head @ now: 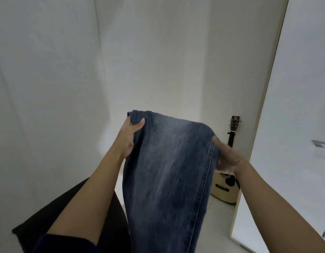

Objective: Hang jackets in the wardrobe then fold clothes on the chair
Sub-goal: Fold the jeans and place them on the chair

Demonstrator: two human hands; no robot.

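You held a pair of blue jeans point(167, 170) up in front of you, between both hands, hanging from about chest height down past the bottom of the view. The denim was dark blue, faded paler down the middle of the panel, with a double-stitched seam running along its right side and a folded, rounded top edge. Your left hand point(129, 138) gripped the upper left corner, thumb on the near face and fingers curled round behind the fabric. Your right hand point(226, 157) was at the right edge by the seam, probably touching it, but blur meant I could not tell whether its fingers gripped the cloth. Below your left forearm sat a black chair point(39, 221). An acoustic guitar point(224, 190) leaned in the corner behind the jeans.
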